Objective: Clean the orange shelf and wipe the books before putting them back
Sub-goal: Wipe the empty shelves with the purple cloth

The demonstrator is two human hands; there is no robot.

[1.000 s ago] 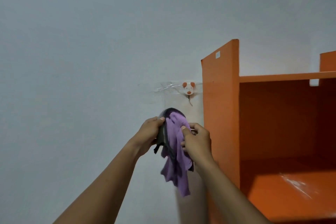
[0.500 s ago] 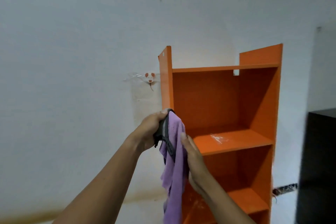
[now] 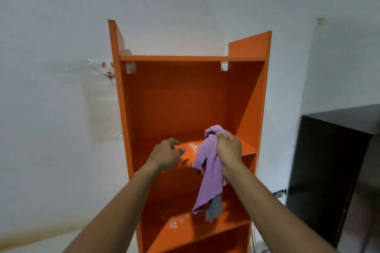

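Observation:
The tall orange shelf (image 3: 244, 96) stands against the white wall, facing me, with no books on the boards I can see. My right hand (image 3: 229, 150) grips a purple cloth (image 3: 209, 172) with a grey underside, bunched at the top and hanging down in front of the middle board. My left hand (image 3: 166, 154) hovers at the front edge of that board, fingers loosely curled and holding nothing. No books are in view.
A dark cabinet (image 3: 333, 160) stands to the right of the shelf. On the wall to the left, a small mouse-shaped hook (image 3: 108, 68) holds a clear plastic sheet (image 3: 100, 107). A cable lies on the floor by the shelf's right foot.
My left hand has let go of the cloth, which now hangs from my right hand alone. Both hands came in front of the shelf's middle board as my view swung right.

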